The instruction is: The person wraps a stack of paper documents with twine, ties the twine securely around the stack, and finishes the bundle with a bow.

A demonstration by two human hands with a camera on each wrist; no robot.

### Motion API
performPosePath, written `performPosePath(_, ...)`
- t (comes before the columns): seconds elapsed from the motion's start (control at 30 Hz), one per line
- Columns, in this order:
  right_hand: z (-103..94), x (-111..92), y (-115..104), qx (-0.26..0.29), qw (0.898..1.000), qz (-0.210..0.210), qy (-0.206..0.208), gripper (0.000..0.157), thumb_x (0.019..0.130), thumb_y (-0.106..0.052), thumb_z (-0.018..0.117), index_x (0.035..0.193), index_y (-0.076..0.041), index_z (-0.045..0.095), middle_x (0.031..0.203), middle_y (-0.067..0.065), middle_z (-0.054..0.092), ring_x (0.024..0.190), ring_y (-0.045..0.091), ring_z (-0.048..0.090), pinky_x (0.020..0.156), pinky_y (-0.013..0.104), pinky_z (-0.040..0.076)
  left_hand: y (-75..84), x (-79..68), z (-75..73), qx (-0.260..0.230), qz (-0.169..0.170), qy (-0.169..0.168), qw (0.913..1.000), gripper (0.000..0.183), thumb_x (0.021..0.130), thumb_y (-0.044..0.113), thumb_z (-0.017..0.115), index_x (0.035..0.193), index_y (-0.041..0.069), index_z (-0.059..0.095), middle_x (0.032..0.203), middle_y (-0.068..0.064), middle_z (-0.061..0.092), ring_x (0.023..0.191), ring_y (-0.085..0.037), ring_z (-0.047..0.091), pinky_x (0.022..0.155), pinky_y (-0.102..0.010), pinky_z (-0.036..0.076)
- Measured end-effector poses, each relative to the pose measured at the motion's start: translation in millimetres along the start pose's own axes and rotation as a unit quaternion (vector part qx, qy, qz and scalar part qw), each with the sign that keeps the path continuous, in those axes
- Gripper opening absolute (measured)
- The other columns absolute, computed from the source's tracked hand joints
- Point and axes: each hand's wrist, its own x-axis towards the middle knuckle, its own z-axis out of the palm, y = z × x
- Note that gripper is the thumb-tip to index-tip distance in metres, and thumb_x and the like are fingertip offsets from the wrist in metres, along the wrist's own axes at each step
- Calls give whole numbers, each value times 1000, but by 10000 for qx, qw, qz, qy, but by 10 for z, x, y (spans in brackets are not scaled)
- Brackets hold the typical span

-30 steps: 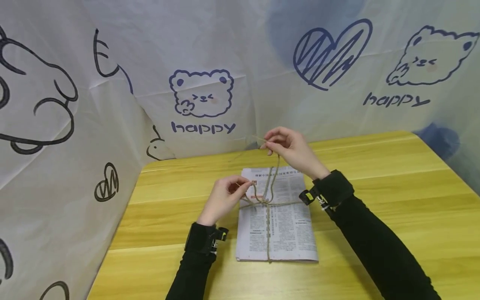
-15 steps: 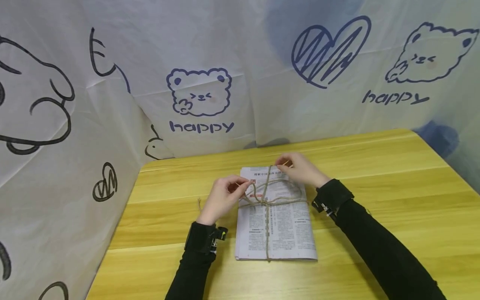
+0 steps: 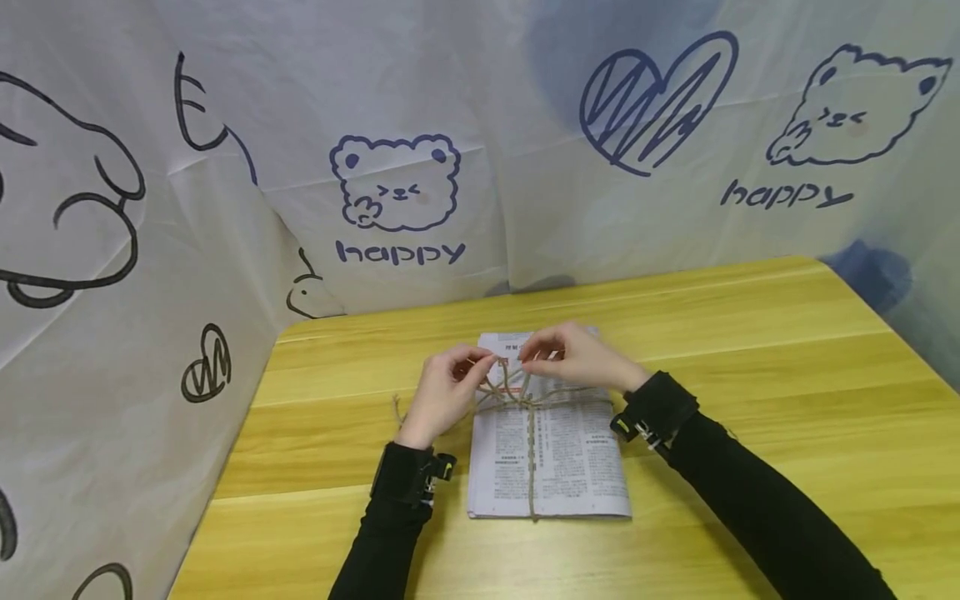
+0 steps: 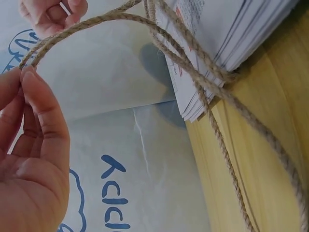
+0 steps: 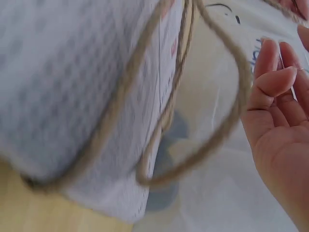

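A folded stack of newspapers (image 3: pixel 577 458) lies on the table with twine (image 3: pixel 532 467) crossed around it. The strands meet at a knot (image 3: pixel 525 402) on top. My left hand (image 3: pixel 444 392) pinches a doubled loop of this twine between thumb and fingertips, seen close in the left wrist view, where the twine (image 4: pixel 111 17) arches from the fingers to the stack. My right hand (image 3: pixel 577 357) hovers just above the upper part of the papers, near the loop. Its fingers (image 5: pixel 270 87) are loosely bent in the right wrist view, with no twine visible between them.
The wood-patterned table (image 3: pixel 750 400) carries the stack. A loose twine end (image 3: pixel 397 408) lies to the left, beyond my left wrist. White cloth (image 3: pixel 510 150) with blue drawings hangs behind the table and along its left side.
My right hand, which held a twine end up at the back, has come down and left toward the left hand and released it. The left hand keeps its pinch, nearly still.
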Motion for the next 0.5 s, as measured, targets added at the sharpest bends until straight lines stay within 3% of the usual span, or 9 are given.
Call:
performPosePath(0.1, 80, 24, -9, 181, 9998, -30, -96, 18, 89, -25, 67, 103, -13, 70, 97, 0, 68, 80, 18, 63, 71, 34, 53, -167, -9, 48, 97, 83, 170, 9998, 25, 98, 30, 52, 109, 14, 67, 92, -4, 64, 75, -13, 58, 67, -28, 49)
performPosePath(0.2, 160, 40, -26, 295, 9995, 23, -85, 22, 90, -25, 66, 105, -10, 69, 100, 0, 68, 82, 19, 62, 70, 36, 51, -588, -21, 176, 312, 78, 330, 9989, 20, 98, 33, 52, 111, 26, 65, 93, 7, 63, 76, -6, 58, 67, -23, 48)
performPosePath(0.3, 223, 56, -50, 307, 9995, 106, -20, 23, 90, -26, 66, 105, -9, 70, 99, 2, 68, 81, 20, 62, 68, 34, 49, -859, -31, 258, 371, 39, 384, 9986, 18, 97, 36, 53, 112, 38, 61, 96, 18, 60, 79, 1, 57, 68, -20, 49)
performPosePath(0.4, 254, 66, -57, 321, 9994, 122, 68, 23, 91, -26, 64, 104, -8, 70, 95, 7, 69, 79, 22, 62, 67, 33, 49, -775, -22, 237, 133, -22, 257, 9996, 19, 97, 36, 53, 114, 36, 61, 102, 16, 62, 81, -1, 59, 71, -21, 51)
performPosePath(0.5, 260, 73, -49, 289, 9994, 36, 187, 19, 92, -22, 63, 101, -6, 70, 91, 10, 69, 77, 20, 61, 67, 34, 50, -536, -19, 158, -211, 3, 61, 9998, 23, 98, 32, 53, 116, 23, 63, 104, 3, 64, 84, -9, 61, 73, -25, 52)
